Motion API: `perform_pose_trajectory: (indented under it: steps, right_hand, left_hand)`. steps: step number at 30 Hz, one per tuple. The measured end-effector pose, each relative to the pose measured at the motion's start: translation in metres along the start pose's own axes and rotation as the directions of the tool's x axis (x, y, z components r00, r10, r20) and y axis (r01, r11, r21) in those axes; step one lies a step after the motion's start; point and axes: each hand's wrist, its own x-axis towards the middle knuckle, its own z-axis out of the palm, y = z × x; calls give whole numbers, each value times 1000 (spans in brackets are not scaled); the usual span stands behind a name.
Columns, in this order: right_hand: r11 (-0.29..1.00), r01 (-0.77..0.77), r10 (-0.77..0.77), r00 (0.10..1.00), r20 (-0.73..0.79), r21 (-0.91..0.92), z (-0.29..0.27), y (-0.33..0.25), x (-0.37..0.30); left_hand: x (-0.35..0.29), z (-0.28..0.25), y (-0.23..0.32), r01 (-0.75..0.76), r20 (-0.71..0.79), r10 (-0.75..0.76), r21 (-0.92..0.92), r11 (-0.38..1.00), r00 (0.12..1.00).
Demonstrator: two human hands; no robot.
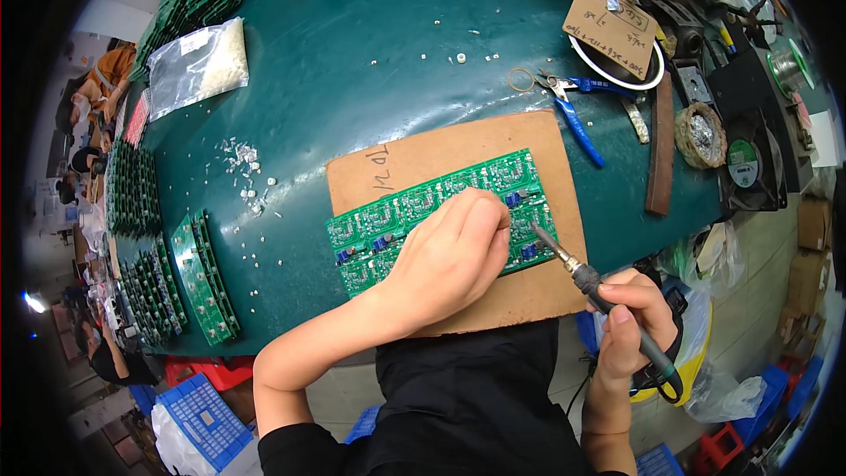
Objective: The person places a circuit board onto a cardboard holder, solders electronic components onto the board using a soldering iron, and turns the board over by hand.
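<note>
A green circuit board panel (404, 210) with blue parts lies on a brown cardboard sheet (551, 143) at the table's front edge. My left hand (458, 247) rests over the panel's middle, fingers curled and pinched; what they hold, if anything, is hidden. In my right hand (633, 322), at the lower right, is a soldering iron (582, 275) with a dark grip and metal barrel. Its tip points up and left, at or just above the right part of the panel; contact cannot be made out.
Blue-handled cutters (577, 132) lie beyond the cardboard. A solder spool (787, 69), fan (749, 163) and round tip-cleaning pad (701, 136) stand right. Stacked boards (132, 189) and a plastic bag of white parts (198, 66) occupy the left; loose bits (242, 159) lie scattered.
</note>
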Motion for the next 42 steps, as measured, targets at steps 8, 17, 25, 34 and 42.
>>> perform_pose_trajectory:
  steps: [8,17,25,34,42]
  right_hand:
    - [996,-39,42,998,37,-82,7,6,5]
    - [977,91,-42,969,244,-193,2,0,25]
    - [994,28,-12,989,149,-109,-1,5,22]
    - [964,77,-99,992,-77,-254,-23,14,35]
    - [482,106,-291,956,-45,-870,-52,29,64]
  left_hand:
    - [5,10,-5,-90,-68,104,189,978,992]
    - [8,13,-7,-125,-68,148,269,955,987]
    - [11,16,-5,-191,-12,211,373,908,977]
    - [10,9,-2,-145,-21,158,282,948,987]
    - [1,-22,-5,-125,23,123,188,974,992]
